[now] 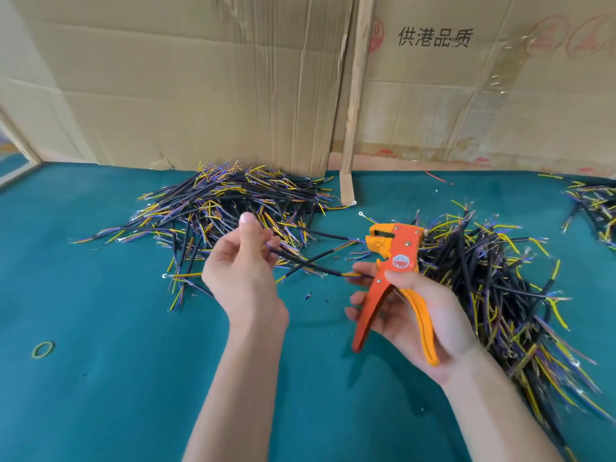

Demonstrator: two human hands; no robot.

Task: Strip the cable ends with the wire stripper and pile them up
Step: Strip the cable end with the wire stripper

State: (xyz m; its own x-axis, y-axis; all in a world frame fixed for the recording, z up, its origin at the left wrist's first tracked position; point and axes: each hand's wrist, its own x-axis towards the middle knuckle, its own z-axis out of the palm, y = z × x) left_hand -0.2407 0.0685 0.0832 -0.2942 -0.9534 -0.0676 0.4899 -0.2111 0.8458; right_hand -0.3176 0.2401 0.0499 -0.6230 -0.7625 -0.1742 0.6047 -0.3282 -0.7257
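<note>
The cardboard said 供港品质. The round red sticker on the wire stripper was too blurry to read. The right hand gripped it — handles apart. The left hand's fingers pinched a black cable above the counter, its far tip blurred beside the stripper.

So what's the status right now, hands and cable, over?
Left hand pinching one cable. Right hand gripping wire stripper, cable's end beside its handle, not in the head. Nothing in the way.

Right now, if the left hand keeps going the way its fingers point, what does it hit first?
Probably the cable pile behind the left hand, which already pinches one cable. Height above the pile is unclear.
</note>
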